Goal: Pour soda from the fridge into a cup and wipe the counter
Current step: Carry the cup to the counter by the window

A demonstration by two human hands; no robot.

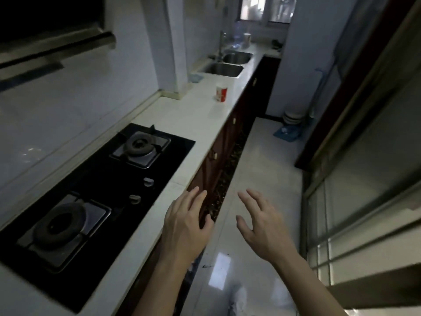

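Observation:
A red and white paper cup [221, 93] stands upright on the white counter [196, 115], between the stove and the sink. A bluish cloth [196, 78] lies on the counter by the wall, left of the sink. My left hand [185, 226] hovers over the counter's front edge with fingers spread and holds nothing. Over the floor, my right hand [262, 224] is raised beside it, fingers spread and empty. No soda or fridge is in view.
A black two-burner gas stove [98, 188] fills the near counter. A double steel sink [227, 63] with a tap sits farther along. Dark cabinet doors [218, 160] run under the counter. The glossy tiled floor [257, 169] forms a narrow aisle, with a sliding glass door [364, 179] on the right.

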